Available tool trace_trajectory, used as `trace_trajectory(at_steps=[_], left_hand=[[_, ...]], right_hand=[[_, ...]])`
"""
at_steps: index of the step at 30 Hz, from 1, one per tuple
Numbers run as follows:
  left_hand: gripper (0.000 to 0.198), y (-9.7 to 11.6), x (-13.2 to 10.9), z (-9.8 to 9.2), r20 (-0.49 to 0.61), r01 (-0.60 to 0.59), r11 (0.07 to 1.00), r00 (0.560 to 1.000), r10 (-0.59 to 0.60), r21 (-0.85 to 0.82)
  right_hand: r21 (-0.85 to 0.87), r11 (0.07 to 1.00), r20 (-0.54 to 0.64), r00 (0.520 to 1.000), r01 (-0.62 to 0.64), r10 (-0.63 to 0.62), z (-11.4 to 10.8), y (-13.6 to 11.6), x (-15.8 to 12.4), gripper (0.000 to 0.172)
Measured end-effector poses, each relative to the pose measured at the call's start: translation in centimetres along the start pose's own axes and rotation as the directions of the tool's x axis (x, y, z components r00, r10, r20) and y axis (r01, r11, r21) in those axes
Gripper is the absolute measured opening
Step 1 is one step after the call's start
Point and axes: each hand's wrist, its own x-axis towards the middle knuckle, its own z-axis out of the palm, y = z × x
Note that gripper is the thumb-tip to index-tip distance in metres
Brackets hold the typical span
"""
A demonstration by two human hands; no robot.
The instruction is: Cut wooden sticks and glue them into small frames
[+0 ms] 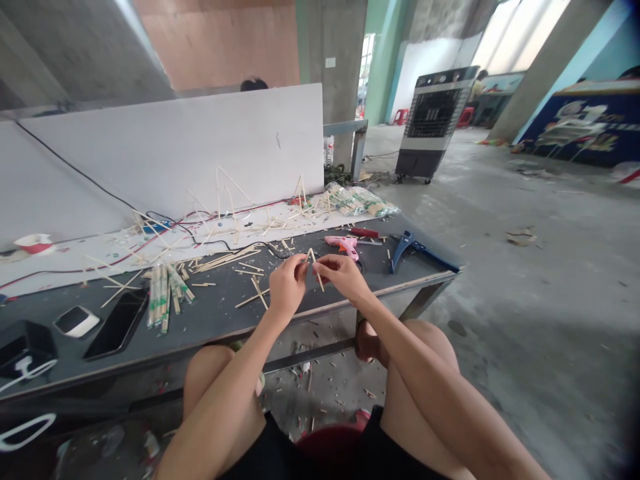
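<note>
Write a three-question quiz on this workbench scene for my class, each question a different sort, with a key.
1. True or false: the pink glue gun lies on the dark tabletop.
2. Short answer: what do the left hand and the right hand hold between them?
3. Multiple choice: what colour is the large hand tool near the tabletop's right end? (a) yellow (b) blue (c) white

Key:
1. True.
2. Thin wooden sticks that meet at a point, like an upside-down V.
3. (b) blue.
</note>
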Motion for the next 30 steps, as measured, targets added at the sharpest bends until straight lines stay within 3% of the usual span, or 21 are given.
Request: trace_trajectory(at_steps=[4,8,13,18,25,30], left_hand=[[0.021,0.4,-0.1,-0.7,-0.057,-0.008,0.981,0.998,-0.003,-0.192],[0.023,1.2,-0.5,-1.8,-0.068,0.056,0.947,0.994,-0.081,-0.315],[0.024,1.9,-0.8,-3.0,0.015,0.196,0.867,0.977,-0.213,-0.458],[0.026,2.0,-0.7,-3.4,0.08,0.324,0.729,0.934,-0.349,-0.602],[0.033,1.7,-0.4,-3.2,0.221,0.413,0.524,0.894,-0.391,-0.745],[0.034,1.5,-0.5,-3.1,0.244,0.429,0.499,0.887,-0.393,-0.753]], right_hand=[[-0.004,0.996,-0.052,0.994,0.093,-0.093,0.5,-0.9,-0.6,0.036],[-0.009,0.989,-0.048,0.988,0.149,-0.149,0.9,-1.8,-1.4,0.035],[-0.005,0.986,-0.017,0.986,0.164,-0.164,1.1,-2.2,-1.7,0.035],[0.132,0.987,-0.003,0.995,0.095,-0.095,1.1,-1.9,-1.1,0.038],[0.278,0.961,0.159,0.986,-0.006,-0.04,1.6,-1.5,-0.5,0.039],[0.256,0.966,0.158,0.985,0.028,-0.071,2.1,-1.5,-0.3,0.037]])
